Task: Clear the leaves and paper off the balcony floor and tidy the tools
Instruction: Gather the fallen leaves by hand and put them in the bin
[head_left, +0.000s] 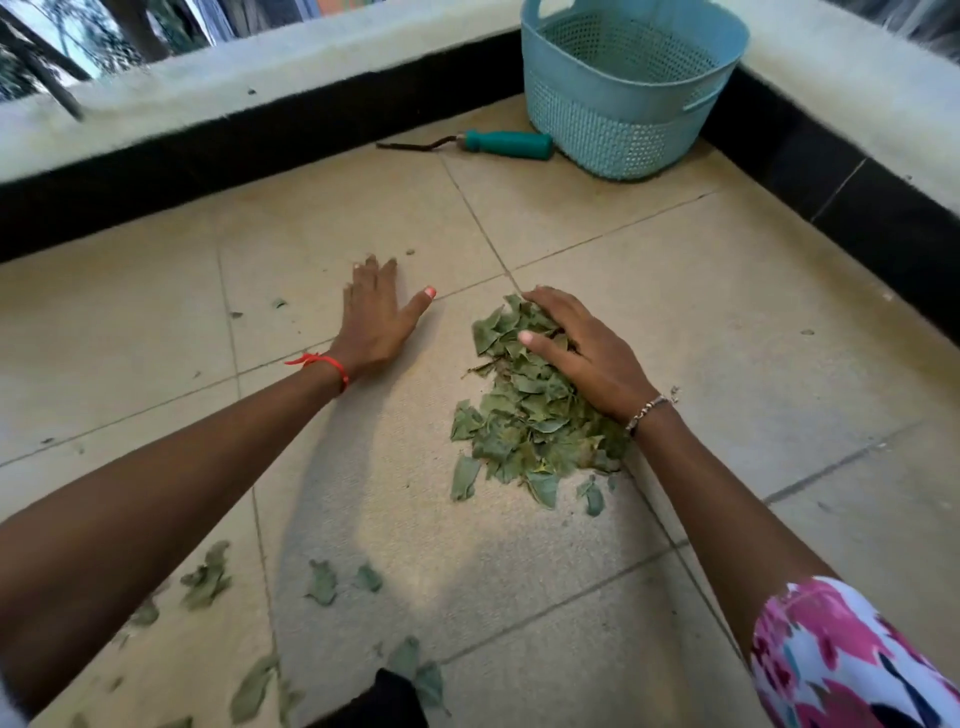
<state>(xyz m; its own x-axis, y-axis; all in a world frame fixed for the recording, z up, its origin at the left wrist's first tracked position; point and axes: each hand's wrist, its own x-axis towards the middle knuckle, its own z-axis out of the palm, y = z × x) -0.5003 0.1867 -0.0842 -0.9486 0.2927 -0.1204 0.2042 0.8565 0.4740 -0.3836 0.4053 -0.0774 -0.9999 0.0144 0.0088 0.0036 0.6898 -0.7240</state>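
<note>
**Both hands down on the balcony tiles, leaves heaped under the right**

Left hand (374, 317): lies palm-down on the bare tiled floor (675, 291), fingers straight and close together, thumb spread wide. Grips nothing. Wears a red thread (324, 366) at the wrist.

Right hand (582, 348): rests on top of the pile of green leaves (519, 431), fingers laid loosely over its far end, not clenched. Wears a beaded bracelet (647, 410) at the wrist, with a floral sleeve (841, 660) at the near right edge.

Hands apart, with a strip of bare tile between them.

Pile: sits mid-floor, just right of centre. Loose leaves (208, 577) scattered at the near left, well apart from the pile.

Far corner: blue-green perforated basket (623, 119) upright against the low wall (311, 88). Hand tool with a teal handle (506, 144) flat on the tiles just beside the basket, on its left, thin metal end pointing left.
</note>
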